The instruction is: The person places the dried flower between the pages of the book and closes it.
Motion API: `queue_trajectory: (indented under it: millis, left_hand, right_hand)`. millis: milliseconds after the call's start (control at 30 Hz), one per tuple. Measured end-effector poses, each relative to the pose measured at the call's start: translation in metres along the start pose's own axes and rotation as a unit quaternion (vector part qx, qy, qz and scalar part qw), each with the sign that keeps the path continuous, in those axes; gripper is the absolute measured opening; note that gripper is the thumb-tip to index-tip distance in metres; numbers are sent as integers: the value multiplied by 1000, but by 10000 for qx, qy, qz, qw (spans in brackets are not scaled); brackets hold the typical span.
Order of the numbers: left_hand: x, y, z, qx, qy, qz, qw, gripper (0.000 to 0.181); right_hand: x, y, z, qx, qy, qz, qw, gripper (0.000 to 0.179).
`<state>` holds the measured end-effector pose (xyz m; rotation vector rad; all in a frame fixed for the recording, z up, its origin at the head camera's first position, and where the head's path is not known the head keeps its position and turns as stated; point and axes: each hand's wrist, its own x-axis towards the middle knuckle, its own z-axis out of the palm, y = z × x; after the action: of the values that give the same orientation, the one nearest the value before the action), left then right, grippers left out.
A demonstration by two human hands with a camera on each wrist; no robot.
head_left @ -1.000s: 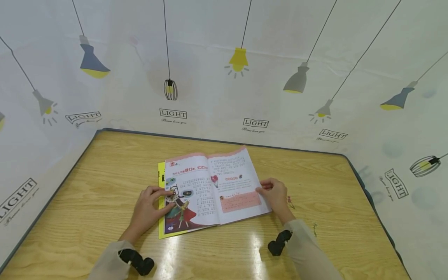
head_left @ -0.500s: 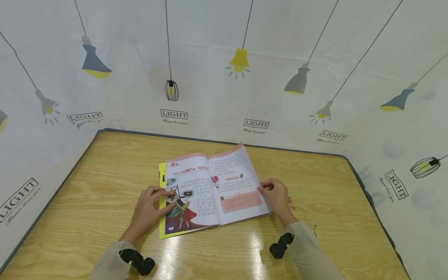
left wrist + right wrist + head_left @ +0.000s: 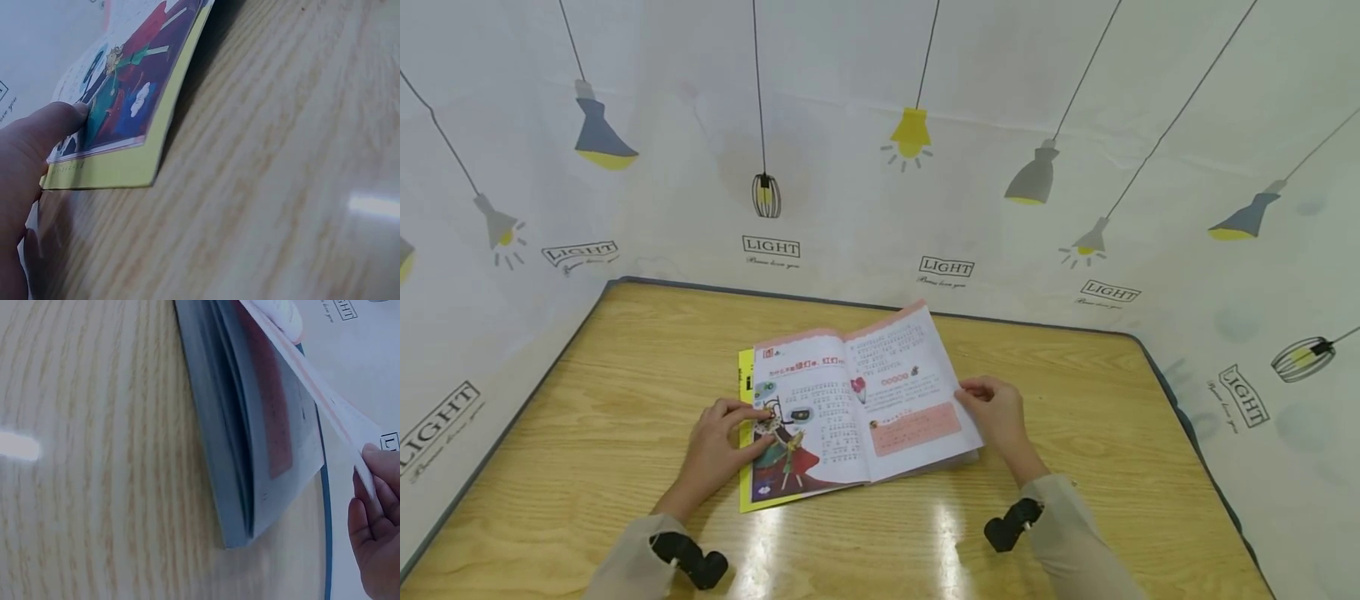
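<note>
An open illustrated magazine (image 3: 827, 400) with a yellow back cover lies on the wooden table. My left hand (image 3: 718, 443) rests on its left edge, thumb and index finger on the picture of a figure in a red cape. In the left wrist view, the thumb (image 3: 65, 119) presses on that page close to the yellow border. At the opposite edge, my right hand (image 3: 1000, 412) pinches a single page (image 3: 917, 383) between thumb and fingers. The right wrist view has this page (image 3: 312, 381) lifted away from the pages below, with a pink box visible underneath.
The wooden table (image 3: 587, 400) has a dark rim against a white cloth backdrop (image 3: 842, 217) printed with hanging lamps. Black wrist cameras (image 3: 688, 558) are strapped over both beige sleeves (image 3: 1078, 533).
My right hand has shifted slightly to the right, raising the right page so its top corner stands higher and pages beneath show. The left hand stays in place on the left page.
</note>
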<state>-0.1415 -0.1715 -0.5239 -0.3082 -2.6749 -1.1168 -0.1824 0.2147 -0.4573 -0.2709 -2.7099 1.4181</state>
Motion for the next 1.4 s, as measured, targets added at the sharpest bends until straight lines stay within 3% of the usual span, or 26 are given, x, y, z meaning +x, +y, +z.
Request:
queue_trajectory:
  millis: [167,700,1033,1400]
  left_hand:
    - [1,2,-3,122,-57,-56,9999,34]
    - [13,17,-19,438,-100,75,9990,29]
    - [40,40,-36,227,106,415,9988,27]
    - [75,70,-51,-611,43,628,9961,26]
  right_hand:
    - [-1,-9,-4,173,28,-174,9997,18]
    - [-10,-57,-6,865,-80,-59,9962,21]
    - [-20,-90,6,1335,-256,-518,9894,20]
    - [-27,-113,25,1591,-765,-793,9811,14]
